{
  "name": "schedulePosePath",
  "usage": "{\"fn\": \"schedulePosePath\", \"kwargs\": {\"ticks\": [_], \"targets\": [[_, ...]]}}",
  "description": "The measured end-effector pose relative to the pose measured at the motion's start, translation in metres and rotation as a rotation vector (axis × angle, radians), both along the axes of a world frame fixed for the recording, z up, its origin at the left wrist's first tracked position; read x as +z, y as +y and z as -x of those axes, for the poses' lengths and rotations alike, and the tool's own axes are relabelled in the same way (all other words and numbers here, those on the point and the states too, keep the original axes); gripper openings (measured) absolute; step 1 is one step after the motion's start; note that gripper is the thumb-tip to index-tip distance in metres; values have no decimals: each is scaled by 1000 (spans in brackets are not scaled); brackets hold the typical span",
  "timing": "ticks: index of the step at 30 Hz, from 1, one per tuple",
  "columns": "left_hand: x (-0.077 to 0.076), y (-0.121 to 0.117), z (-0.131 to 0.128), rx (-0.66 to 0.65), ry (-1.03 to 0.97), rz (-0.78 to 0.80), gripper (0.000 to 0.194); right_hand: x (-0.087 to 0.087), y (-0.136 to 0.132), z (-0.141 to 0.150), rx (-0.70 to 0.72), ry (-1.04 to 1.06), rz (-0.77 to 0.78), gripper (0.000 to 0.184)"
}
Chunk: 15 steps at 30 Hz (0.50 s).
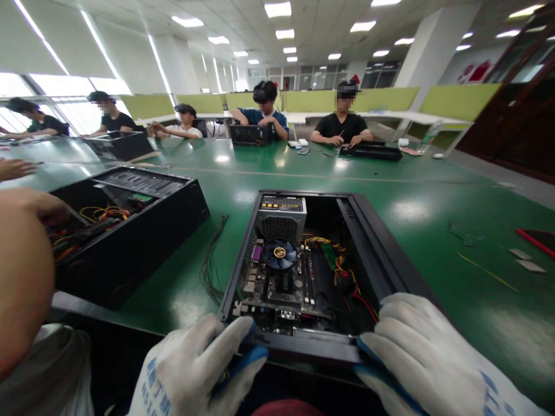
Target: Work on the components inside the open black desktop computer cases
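Observation:
An open black computer case [401,260] lies on its side on the table in front of me. Inside it I see a power supply [281,211], a round cooling fan [280,254] on the motherboard [277,289], and bundled coloured cables [342,271]. Both my hands wear white gloves with blue fingertips. At the case's near left corner, my left hand [199,364] is closed with thumb and forefinger at the edge; its palm side is hidden. My right hand [411,346] grips the near right edge, fingers on top and thumb at the front.
Another open black case [130,231] stands to the left, with a nearby person's arm [26,271] reaching in. Black cable ties [212,260] lie between the cases. A yellow strand [485,270] lies on the green table [433,211] at right. Several people work across the table.

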<state>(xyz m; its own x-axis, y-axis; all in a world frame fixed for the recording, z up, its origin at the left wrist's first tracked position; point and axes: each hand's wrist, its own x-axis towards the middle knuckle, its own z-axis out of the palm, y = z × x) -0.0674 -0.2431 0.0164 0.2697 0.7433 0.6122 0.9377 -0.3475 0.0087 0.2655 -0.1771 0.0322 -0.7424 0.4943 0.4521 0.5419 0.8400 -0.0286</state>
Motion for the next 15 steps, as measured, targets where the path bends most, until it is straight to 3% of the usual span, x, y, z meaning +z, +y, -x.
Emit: {"fn": "schedulePosePath", "kwargs": {"ticks": [4,11,15], "targets": [[4,1,-2,-10,-25,5,30,2,-4,3,-13,-10,13,22],[5,-8,2,-7,-7,52,31,21,-7,24,-3,41,-2,14],[4,-11,4,-3,4,53,32,19,-11,26,7,60,-20,16]]}}
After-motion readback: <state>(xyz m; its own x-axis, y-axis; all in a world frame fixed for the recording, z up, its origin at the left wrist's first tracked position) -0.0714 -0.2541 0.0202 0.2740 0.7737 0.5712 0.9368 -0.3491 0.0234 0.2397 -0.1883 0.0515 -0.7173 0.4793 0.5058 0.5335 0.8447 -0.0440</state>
